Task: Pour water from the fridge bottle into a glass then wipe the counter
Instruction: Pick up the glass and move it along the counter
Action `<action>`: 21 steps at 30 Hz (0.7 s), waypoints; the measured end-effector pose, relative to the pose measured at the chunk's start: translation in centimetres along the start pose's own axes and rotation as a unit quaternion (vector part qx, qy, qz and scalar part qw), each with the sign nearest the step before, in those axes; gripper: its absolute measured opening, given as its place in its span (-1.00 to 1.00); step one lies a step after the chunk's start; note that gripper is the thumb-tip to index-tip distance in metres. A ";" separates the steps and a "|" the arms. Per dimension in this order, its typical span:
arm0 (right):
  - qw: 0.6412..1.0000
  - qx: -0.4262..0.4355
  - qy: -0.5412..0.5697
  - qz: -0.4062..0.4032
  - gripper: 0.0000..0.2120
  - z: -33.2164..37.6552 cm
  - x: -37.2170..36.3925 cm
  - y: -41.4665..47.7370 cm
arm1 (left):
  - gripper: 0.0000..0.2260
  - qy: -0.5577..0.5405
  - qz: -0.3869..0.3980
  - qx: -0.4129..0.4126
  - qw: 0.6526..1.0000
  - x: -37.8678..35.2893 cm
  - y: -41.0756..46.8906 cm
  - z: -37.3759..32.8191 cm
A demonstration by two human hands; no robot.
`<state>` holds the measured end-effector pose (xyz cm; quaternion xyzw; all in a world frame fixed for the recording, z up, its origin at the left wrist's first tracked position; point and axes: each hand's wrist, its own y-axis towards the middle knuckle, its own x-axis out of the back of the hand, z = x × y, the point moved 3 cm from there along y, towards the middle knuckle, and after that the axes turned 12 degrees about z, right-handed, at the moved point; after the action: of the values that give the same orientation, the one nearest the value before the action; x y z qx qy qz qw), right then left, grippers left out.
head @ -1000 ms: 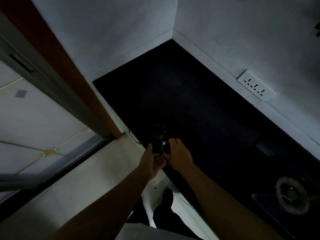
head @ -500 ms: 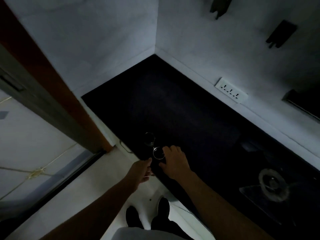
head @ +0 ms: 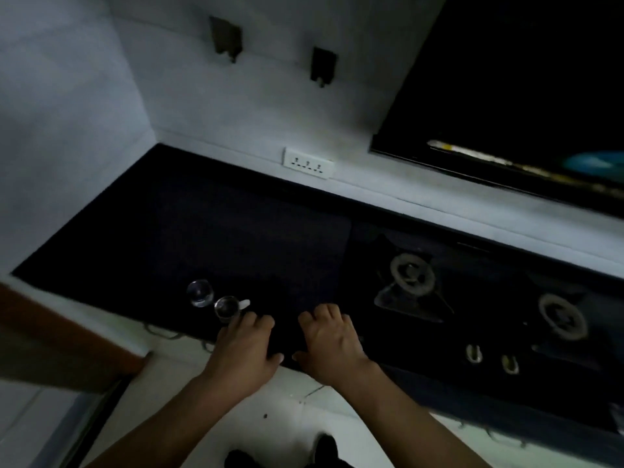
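Observation:
Two clear round vessels stand close together near the front left of the dark counter (head: 270, 238), seen from above: one (head: 200, 292) farther left, the other (head: 227, 307) with a small white piece (head: 244, 303) beside it. In this dim light I cannot tell which is the glass and which the bottle. My left hand (head: 244, 346) lies palm down at the counter's front edge, its fingertips just beside the nearer vessel. My right hand (head: 329, 342) rests palm down on the counter a little to the right. Neither hand holds anything that I can see.
A gas hob with two burners (head: 410, 276) (head: 560, 317) and two knobs (head: 474, 352) fills the counter's right side. A wall socket (head: 307, 162) sits behind, two dark hooks (head: 226, 37) above, and a dark window (head: 523, 96) at top right. A brown door frame (head: 50, 332) stands at left.
The view has swung to the right, bringing the hob into sight. Both hands have left the vessels and now lie flat at the counter's front edge, the right one farther right.

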<state>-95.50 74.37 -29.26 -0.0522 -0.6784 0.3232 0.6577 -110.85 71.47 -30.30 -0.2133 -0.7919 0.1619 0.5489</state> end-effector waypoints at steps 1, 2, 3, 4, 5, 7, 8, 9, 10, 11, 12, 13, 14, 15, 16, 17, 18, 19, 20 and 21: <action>1.000 -0.012 0.008 0.001 -0.41 -0.9 -0.3 -1.1 | -0.50 0.011 0.010 -0.014 1.000 -0.2 0.0 -1.6; 1.000 -0.025 0.015 0.004 -0.41 -1.9 -0.5 -2.1 | -0.49 0.018 0.018 -0.027 0.999 -0.6 0.0 -3.0; 0.999 -0.036 0.020 0.007 -0.41 -2.7 -0.7 -2.9 | -0.48 0.025 0.024 -0.039 0.999 -0.9 0.0 -4.3; 0.998 -0.050 0.028 0.009 -0.41 -3.8 -1.0 -3.9 | -0.47 0.037 0.030 -0.054 0.997 -1.2 -0.1 -5.9; 0.997 -0.064 0.036 0.010 -0.41 -4.9 -1.3 -5.1 | -0.47 0.051 0.034 -0.066 0.996 -1.5 -0.2 -7.5; 0.994 -0.091 0.052 0.008 -0.41 -7.6 -2.1 -7.7 | -0.47 0.082 0.044 -0.084 0.992 -2.4 -0.3 -11.1; 0.993 -0.102 0.060 0.005 -0.41 -8.8 -2.6 -8.9 | -0.48 0.095 0.047 -0.090 0.990 -2.8 -0.4 -12.7; 0.991 -0.116 0.069 0.000 -0.42 -10.4 -3.3 -10.5 | -0.48 0.110 0.050 -0.098 0.988 -3.5 -0.6 -14.8; 0.988 -0.130 0.079 -0.005 -0.43 -12.0 -4.0 -12.1 | -0.48 0.124 0.052 -0.108 0.985 -4.3 -0.9 -17.0; 0.985 -0.144 0.091 -0.009 -0.44 -13.8 -4.9 -14.0 | -0.48 0.139 0.054 -0.116 0.982 -5.4 -1.2 -19.4; 0.982 -0.158 0.102 -0.013 -0.46 -15.6 -5.8 -15.9 | -0.48 0.151 0.057 -0.124 0.979 -6.6 -1.6 -21.8; 0.979 -0.170 0.110 -0.017 -0.48 -17.2 -6.6 -17.6 | -0.49 0.160 0.061 -0.131 0.977 -7.7 -1.9 -23.8; 0.976 -0.184 0.116 -0.023 -0.50 -19.1 -7.7 -19.8 | -0.49 0.170 0.068 -0.137 0.974 -9.1 -2.5 -26.3; 0.972 -0.198 0.124 -0.027 -0.51 -21.0 -8.8 -22.0 | -0.49 0.179 0.075 -0.142 0.971 -10.6 -3.0 -28.9; 0.967 -0.212 0.136 -0.028 -0.51 -23.0 -10.0 -24.5 | -0.48 0.189 0.083 -0.147 0.967 -12.1 -3.6 -31.6; 0.963 -0.225 0.146 -0.030 -0.50 -24.9 -11.2 -26.9 | -0.47 0.196 0.090 -0.152 0.964 -13.7 -4.2 -34.2; 0.959 -0.236 0.152 -0.032 -0.50 -26.5 -12.2 -28.8 | -0.47 0.201 0.095 -0.157 0.962 -14.8 -4.6 -36.2; 0.953 -0.254 0.159 -0.034 -0.50 -28.4 -13.4 -31.1 | -0.47 0.209 0.101 -0.166 0.958 -16.2 -5.1 -38.7; 0.946 -0.274 0.169 -0.035 -0.50 -30.3 -14.6 -33.3 | -0.48 0.220 0.107 -0.175 0.954 -17.6 -5.6 -41.1; 0.938 -0.293 0.183 -0.036 -0.50 -32.0 -15.7 -35.6 | -0.49 0.233 0.110 -0.184 0.949 -18.8 -6.1 -43.5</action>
<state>-51.18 50.44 -27.10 -0.2769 -0.6126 0.0710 0.7369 -65.27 57.47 -27.37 -0.4284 -0.6296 0.0189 0.6479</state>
